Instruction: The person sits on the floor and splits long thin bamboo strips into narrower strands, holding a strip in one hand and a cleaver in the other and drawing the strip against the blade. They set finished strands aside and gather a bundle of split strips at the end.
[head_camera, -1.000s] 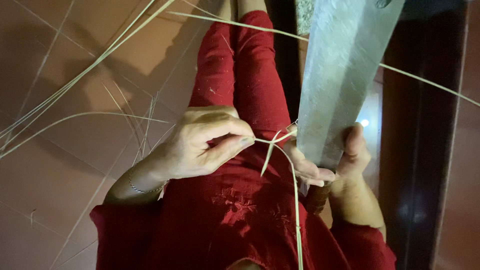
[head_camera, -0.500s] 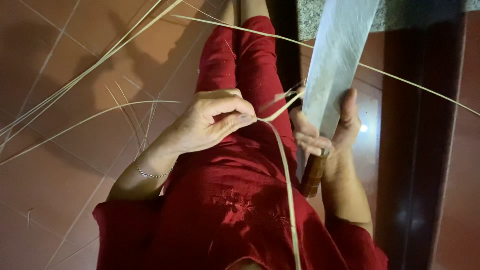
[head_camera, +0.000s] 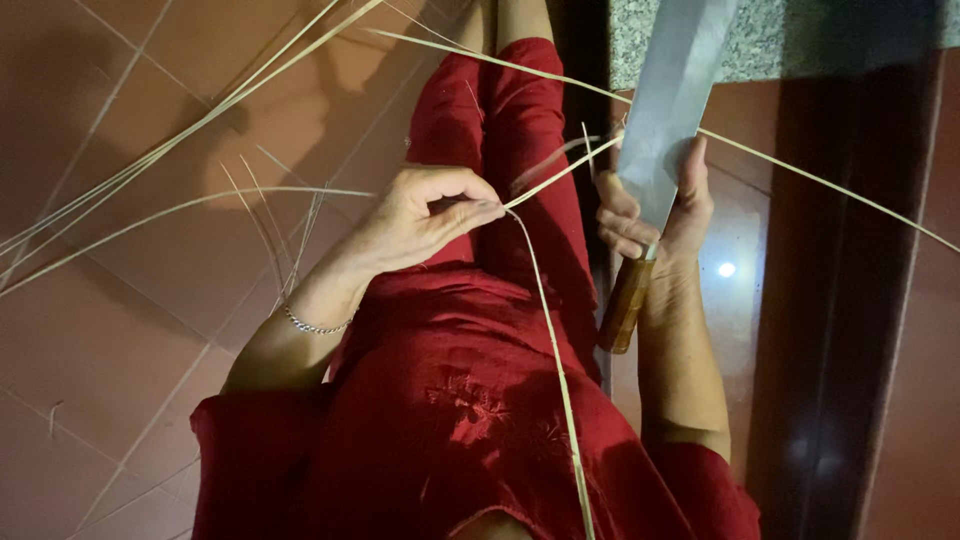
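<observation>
Fingers of my left hand (head_camera: 430, 212) are pinched shut, thumb against forefinger, on a thin pale-green bamboo strip (head_camera: 545, 300). From the pinch one length of the strip runs down across my lap and out of the bottom of the view; another length runs up and to the right toward the blade.

Far left: long pale straw-coloured bamboo slivers (head_camera: 180, 140) lie fanned across the reddish-brown tiled floor (head_camera: 110, 350), some crossing each other, all reaching toward the left edge. A thin silver chain bracelet (head_camera: 312, 326) sits on my left wrist. My red embroidered dress (head_camera: 470, 390) fills the centre, with my legs stretched out ahead along the tiles.

Just right of centre: the strip's upper length meets the lower part of the blade at my right fingertips. Whether it touches the cutting edge I cannot tell.

Right hand (head_camera: 655, 215) is closed around a large cleaver-like knife with a broad grey steel blade (head_camera: 672, 95), gripping where blade meets handle. Blade points up and slightly right. The brown wooden handle (head_camera: 625, 305) sticks out below my fist, tilted down-left, over my right thigh.

Further right: another long pale sliver (head_camera: 840, 195) slants from behind the blade to the right edge, over dark glossy flooring.
</observation>
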